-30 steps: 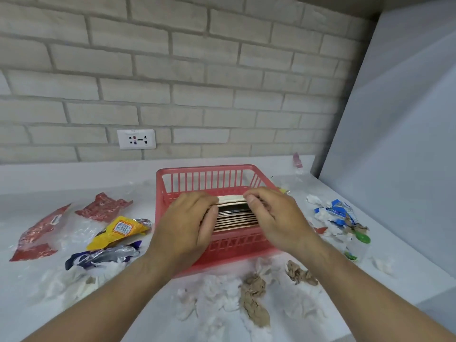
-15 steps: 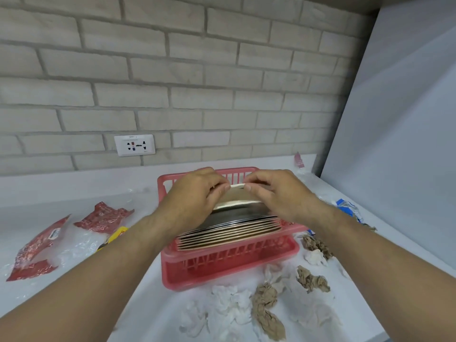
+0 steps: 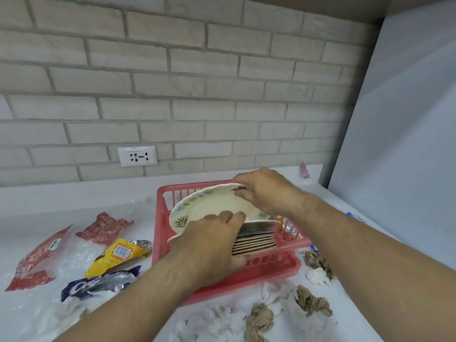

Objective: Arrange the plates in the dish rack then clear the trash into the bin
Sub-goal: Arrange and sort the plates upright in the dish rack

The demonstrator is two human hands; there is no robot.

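- Two arms of one person are in view, each shown from the fingers to partway up the forearm, where the picture's edge cuts it off.
- The left hand (image 3: 209, 245) is uncovered and seen from the back. Its knuckles form a low row of ridges, and its outline is slightly soft with blur.
- The left forearm (image 3: 138, 299) is bare along its whole visible length, with sparse fine hairs.
- The right hand (image 3: 266, 193) is also uncovered. Short fine hairs show on its back, and creases mark the knuckles.
- The right forearm (image 3: 370, 255) is bare too, with fine hair near the wrist.
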